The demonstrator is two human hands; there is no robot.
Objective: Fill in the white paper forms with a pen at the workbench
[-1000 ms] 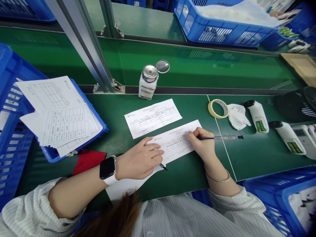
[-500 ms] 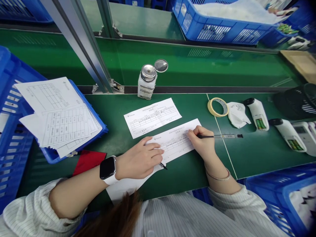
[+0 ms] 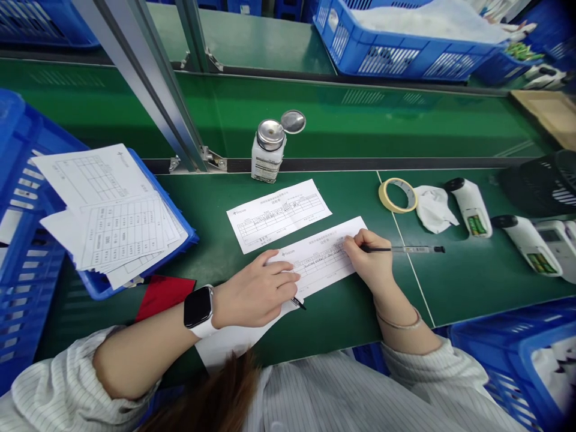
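My right hand (image 3: 372, 258) pinches a pen (image 3: 411, 249) with a clear barrel and a dark grip; the fingertips rest at the right part of a printed form (image 3: 321, 264). Handwriting fills some of that form's table. My left hand (image 3: 256, 291) lies flat over the form's left end, fingers stretched out. From under it pokes a small black tip (image 3: 298, 303), perhaps a pen cap; the rest is hidden. Another white sheet (image 3: 234, 342) lies partly beneath the left hand and wrist. Just beyond is a second filled-in form (image 3: 279, 215).
A white pump bottle (image 3: 267, 159) with its lid up stands behind the forms. To the right lie a tape roll (image 3: 398, 195), a crumpled wipe (image 3: 434, 209) and white handheld devices (image 3: 470, 210) showing batteries. At left, a blue basket (image 3: 191, 237) holds papers, beside a metal post (image 3: 148, 84).
The view has shifted very slightly. Both hands and the pen keep nearly the same position on the form.
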